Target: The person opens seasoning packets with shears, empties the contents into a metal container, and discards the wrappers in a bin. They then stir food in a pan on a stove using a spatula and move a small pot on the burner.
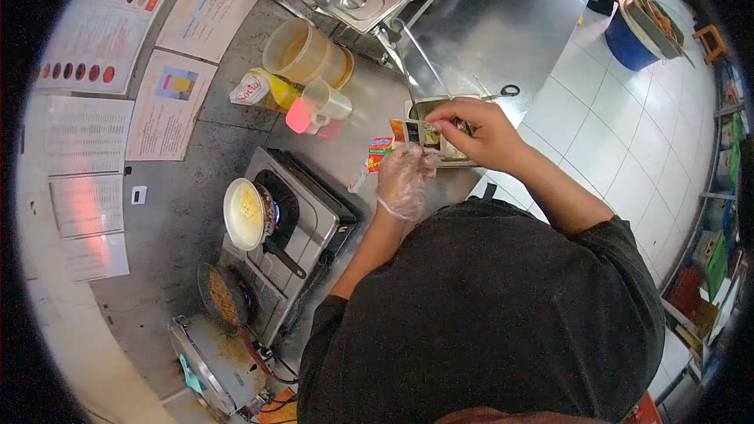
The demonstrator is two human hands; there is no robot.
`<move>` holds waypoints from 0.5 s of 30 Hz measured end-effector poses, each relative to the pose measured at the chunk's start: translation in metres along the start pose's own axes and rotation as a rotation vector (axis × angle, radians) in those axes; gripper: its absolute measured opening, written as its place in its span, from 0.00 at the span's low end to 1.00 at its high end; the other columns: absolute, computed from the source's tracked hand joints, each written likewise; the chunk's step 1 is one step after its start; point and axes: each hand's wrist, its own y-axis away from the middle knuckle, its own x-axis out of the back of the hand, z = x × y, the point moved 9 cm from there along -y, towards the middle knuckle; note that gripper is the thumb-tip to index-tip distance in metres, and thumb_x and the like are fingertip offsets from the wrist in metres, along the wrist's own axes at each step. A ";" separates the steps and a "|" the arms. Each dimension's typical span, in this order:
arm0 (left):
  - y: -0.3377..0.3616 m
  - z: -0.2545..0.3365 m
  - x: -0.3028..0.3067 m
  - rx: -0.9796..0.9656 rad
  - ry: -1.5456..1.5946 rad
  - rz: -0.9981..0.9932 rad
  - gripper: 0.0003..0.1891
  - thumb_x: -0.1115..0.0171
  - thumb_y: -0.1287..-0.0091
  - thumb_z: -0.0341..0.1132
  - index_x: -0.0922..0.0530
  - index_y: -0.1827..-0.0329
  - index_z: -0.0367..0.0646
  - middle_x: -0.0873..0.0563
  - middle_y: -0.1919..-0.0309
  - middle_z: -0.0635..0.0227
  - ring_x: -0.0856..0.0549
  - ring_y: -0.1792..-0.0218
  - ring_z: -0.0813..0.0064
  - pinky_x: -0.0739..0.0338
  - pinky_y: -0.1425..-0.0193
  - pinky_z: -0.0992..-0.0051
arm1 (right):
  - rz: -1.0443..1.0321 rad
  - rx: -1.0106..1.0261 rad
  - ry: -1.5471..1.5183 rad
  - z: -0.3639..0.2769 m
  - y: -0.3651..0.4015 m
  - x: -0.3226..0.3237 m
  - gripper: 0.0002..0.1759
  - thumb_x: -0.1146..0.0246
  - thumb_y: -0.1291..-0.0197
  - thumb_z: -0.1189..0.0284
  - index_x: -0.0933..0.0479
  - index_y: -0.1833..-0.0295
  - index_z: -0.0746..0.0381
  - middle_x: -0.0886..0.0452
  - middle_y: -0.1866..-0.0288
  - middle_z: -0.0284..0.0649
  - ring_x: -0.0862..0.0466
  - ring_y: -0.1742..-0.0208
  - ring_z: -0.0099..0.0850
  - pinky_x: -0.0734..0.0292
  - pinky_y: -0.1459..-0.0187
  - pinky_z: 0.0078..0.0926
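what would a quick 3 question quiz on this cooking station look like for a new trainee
1. Multiple choice: which of the person's hands wears a clear plastic glove? A) left hand B) right hand C) both hands
2. True or false: the small pot on the stove has a lid on it.
3. Fill the gap: both hands pinch a small ____ above the counter.

Key
1. A, the right hand is bare.
2. False, the pot is open and yellowish food shows inside.
3. sachet
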 end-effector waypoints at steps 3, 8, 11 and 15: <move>-0.013 -0.010 0.018 -0.024 -0.003 -0.023 0.07 0.37 0.26 0.33 0.24 0.58 0.40 0.18 0.64 0.63 0.19 0.70 0.73 0.24 0.71 0.74 | -0.079 -0.042 -0.028 0.001 0.000 0.001 0.10 0.33 0.35 0.73 0.16 0.51 0.63 0.13 0.58 0.42 0.15 0.60 0.34 0.22 0.57 0.29; -0.016 0.002 0.037 -0.049 -0.005 -0.018 0.05 0.37 0.26 0.34 0.24 0.59 0.46 0.18 0.67 0.67 0.17 0.67 0.71 0.19 0.69 0.72 | 0.213 -0.442 0.230 0.134 0.015 0.070 0.17 0.35 0.32 0.60 0.16 0.46 0.60 0.14 0.48 0.44 0.15 0.49 0.39 0.20 0.49 0.34; -0.008 0.017 0.031 -0.105 -0.011 0.046 0.05 0.37 0.26 0.33 0.23 0.59 0.43 0.18 0.68 0.66 0.17 0.70 0.70 0.18 0.73 0.72 | -0.015 -0.461 1.077 0.197 0.057 0.078 0.23 0.33 0.36 0.54 0.18 0.42 0.58 0.20 0.36 0.45 0.21 0.37 0.41 0.22 0.42 0.38; -0.010 0.024 0.036 -0.149 -0.027 -0.005 0.05 0.38 0.26 0.32 0.22 0.59 0.41 0.17 0.67 0.64 0.16 0.71 0.68 0.17 0.73 0.70 | -0.055 -0.612 0.958 0.215 0.094 0.075 0.27 0.29 0.43 0.54 0.19 0.42 0.58 0.24 0.33 0.44 0.26 0.32 0.44 0.24 0.37 0.42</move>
